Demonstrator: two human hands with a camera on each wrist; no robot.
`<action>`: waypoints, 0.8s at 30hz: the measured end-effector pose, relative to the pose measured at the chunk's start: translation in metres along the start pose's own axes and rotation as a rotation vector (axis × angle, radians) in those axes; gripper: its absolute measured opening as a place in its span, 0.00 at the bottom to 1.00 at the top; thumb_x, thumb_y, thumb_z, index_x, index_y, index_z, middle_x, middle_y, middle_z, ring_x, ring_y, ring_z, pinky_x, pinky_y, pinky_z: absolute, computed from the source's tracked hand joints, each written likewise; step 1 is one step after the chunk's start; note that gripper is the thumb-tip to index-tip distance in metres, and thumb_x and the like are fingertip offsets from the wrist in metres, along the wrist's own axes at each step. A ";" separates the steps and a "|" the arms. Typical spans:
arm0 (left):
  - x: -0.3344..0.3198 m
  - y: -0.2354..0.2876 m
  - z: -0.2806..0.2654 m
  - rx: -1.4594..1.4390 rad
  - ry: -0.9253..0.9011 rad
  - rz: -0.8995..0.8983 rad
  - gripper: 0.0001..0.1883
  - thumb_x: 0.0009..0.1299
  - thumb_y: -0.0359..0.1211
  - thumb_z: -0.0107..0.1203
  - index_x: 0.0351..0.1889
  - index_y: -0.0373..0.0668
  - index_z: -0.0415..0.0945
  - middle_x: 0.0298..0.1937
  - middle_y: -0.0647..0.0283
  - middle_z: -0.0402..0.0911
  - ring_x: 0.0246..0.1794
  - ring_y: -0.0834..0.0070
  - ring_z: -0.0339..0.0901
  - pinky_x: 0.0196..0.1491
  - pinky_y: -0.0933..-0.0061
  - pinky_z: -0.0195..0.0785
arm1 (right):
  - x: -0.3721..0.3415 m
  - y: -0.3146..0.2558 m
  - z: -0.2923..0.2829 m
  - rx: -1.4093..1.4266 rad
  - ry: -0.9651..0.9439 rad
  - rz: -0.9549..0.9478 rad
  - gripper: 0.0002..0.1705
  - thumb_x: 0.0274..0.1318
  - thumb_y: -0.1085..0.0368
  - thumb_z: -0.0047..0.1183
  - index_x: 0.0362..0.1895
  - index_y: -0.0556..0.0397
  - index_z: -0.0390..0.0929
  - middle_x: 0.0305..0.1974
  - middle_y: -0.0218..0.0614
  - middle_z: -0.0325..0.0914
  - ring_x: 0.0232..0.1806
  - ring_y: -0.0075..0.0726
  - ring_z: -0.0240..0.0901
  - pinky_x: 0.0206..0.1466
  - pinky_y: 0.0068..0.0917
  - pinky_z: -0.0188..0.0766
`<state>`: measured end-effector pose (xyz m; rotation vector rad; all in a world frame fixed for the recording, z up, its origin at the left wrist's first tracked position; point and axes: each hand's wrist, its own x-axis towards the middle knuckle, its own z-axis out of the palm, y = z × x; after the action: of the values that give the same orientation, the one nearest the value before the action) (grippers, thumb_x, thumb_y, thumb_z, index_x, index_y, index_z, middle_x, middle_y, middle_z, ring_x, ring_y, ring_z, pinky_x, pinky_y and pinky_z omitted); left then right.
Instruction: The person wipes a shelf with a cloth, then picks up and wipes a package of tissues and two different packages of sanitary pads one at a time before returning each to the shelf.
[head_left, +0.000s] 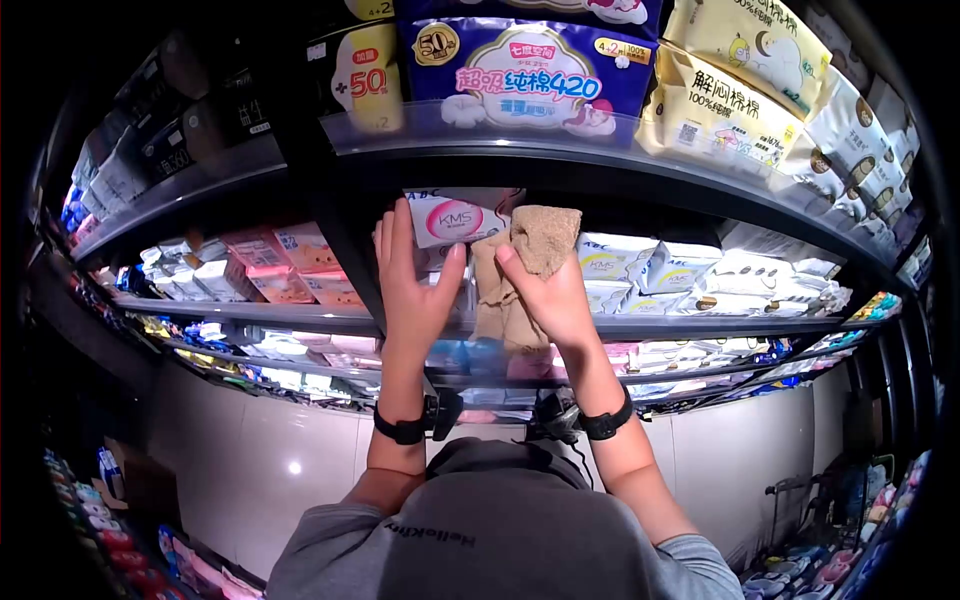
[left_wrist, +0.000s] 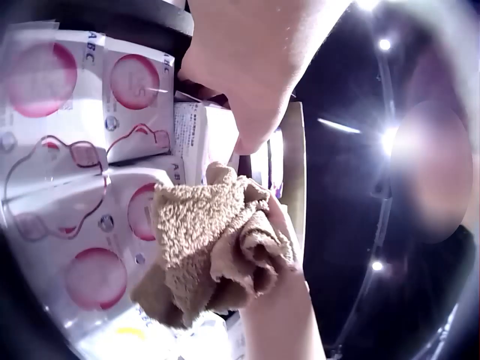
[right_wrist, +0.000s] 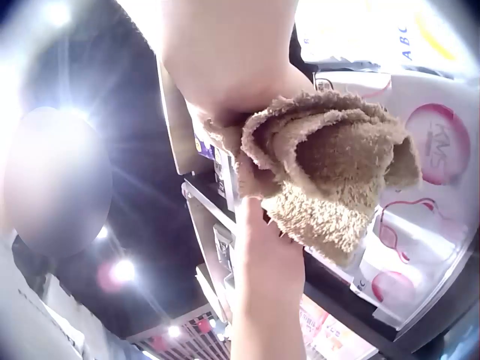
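In the head view my right hand (head_left: 553, 298) grips a tan terry cloth (head_left: 546, 240), which is bunched and folded over the fingers and hangs below the palm. My left hand (head_left: 415, 285) lies along the left side of a white sanitary pad pack (head_left: 455, 218) with a pink circle. Its fingers reach up straight and the thumb is at the pack's lower front. Both wrist views show the cloth (left_wrist: 202, 240) close beside similar white packs (right_wrist: 439, 142); the cloth covers most of my right fingers.
A dark shelf edge (head_left: 490, 140) runs just above the hands, with a purple pack (head_left: 530, 80) and yellow packs (head_left: 720, 110) on it. Pink packs (head_left: 290, 260) stand to the left and more white packs (head_left: 680, 268) to the right. Lower shelves and a pale tiled floor (head_left: 260, 450) lie below.
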<state>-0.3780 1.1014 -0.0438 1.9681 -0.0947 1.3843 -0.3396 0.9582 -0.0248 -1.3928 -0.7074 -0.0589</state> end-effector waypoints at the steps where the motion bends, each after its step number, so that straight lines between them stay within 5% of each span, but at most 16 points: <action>1: -0.005 0.002 -0.001 -0.082 0.003 -0.014 0.33 0.53 0.31 0.55 0.57 0.34 0.57 0.54 0.44 0.60 0.54 0.56 0.58 0.53 0.66 0.53 | -0.003 0.000 -0.001 0.017 0.019 -0.006 0.15 0.50 0.63 0.52 0.40 0.60 0.70 0.34 0.34 0.74 0.36 0.24 0.69 0.39 0.23 0.66; 3: -0.016 -0.001 0.003 -0.351 -0.026 -0.077 0.35 0.51 0.30 0.54 0.60 0.42 0.57 0.63 0.42 0.48 0.64 0.56 0.48 0.61 0.65 0.44 | -0.008 0.002 -0.001 0.032 0.088 -0.041 0.20 0.49 0.65 0.53 0.45 0.61 0.67 0.38 0.36 0.72 0.40 0.25 0.68 0.43 0.22 0.65; 4: -0.018 -0.006 0.002 -0.240 -0.185 -0.026 0.37 0.51 0.30 0.53 0.61 0.41 0.53 0.64 0.44 0.44 0.65 0.57 0.47 0.62 0.64 0.41 | -0.009 0.003 -0.001 0.028 0.133 -0.073 0.23 0.48 0.65 0.53 0.49 0.62 0.65 0.40 0.36 0.72 0.42 0.25 0.67 0.45 0.22 0.64; 8: -0.016 0.014 0.010 -0.800 0.037 -0.223 0.44 0.50 0.26 0.49 0.63 0.38 0.34 0.61 0.48 0.46 0.63 0.59 0.47 0.64 0.66 0.37 | -0.016 -0.015 -0.002 0.025 0.125 -0.028 0.29 0.48 0.68 0.53 0.55 0.63 0.59 0.45 0.38 0.69 0.46 0.26 0.65 0.50 0.22 0.61; 11: -0.013 0.006 0.008 -0.863 0.046 -0.279 0.43 0.51 0.23 0.49 0.62 0.33 0.34 0.57 0.50 0.50 0.58 0.63 0.52 0.63 0.67 0.37 | -0.018 -0.011 -0.001 -0.054 0.099 -0.086 0.30 0.49 0.70 0.51 0.57 0.62 0.57 0.46 0.39 0.68 0.47 0.25 0.64 0.50 0.23 0.60; 17: -0.018 -0.012 0.019 -0.580 0.015 -0.133 0.27 0.56 0.22 0.49 0.55 0.29 0.57 0.49 0.57 0.55 0.53 0.72 0.57 0.56 0.75 0.52 | -0.025 0.011 0.007 -0.198 0.214 -0.170 0.30 0.49 0.70 0.50 0.57 0.62 0.57 0.48 0.41 0.66 0.48 0.29 0.65 0.52 0.24 0.60; 18: -0.018 -0.011 0.020 -0.606 0.032 -0.123 0.26 0.56 0.22 0.49 0.55 0.30 0.58 0.50 0.57 0.55 0.53 0.72 0.57 0.56 0.75 0.52 | -0.025 0.020 0.005 -0.409 0.275 -0.288 0.28 0.48 0.69 0.51 0.55 0.64 0.60 0.46 0.42 0.68 0.46 0.31 0.66 0.51 0.25 0.61; 21: -0.033 -0.016 0.028 -0.622 0.109 -0.028 0.25 0.52 0.21 0.48 0.50 0.35 0.58 0.56 0.50 0.50 0.58 0.62 0.55 0.59 0.67 0.50 | -0.039 0.033 0.006 -0.302 0.274 -0.113 0.19 0.48 0.68 0.52 0.43 0.65 0.65 0.38 0.41 0.70 0.39 0.35 0.68 0.45 0.27 0.63; 24: -0.038 -0.015 0.023 -0.569 0.113 0.109 0.26 0.49 0.23 0.52 0.46 0.37 0.56 0.62 0.41 0.44 0.63 0.53 0.49 0.60 0.60 0.49 | -0.052 0.048 0.006 -0.286 0.342 -0.094 0.21 0.48 0.68 0.51 0.46 0.64 0.63 0.42 0.43 0.65 0.44 0.36 0.63 0.48 0.29 0.60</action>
<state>-0.3688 1.0863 -0.0875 1.4266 -0.4926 1.3484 -0.3625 0.9551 -0.0923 -1.5705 -0.4886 -0.4775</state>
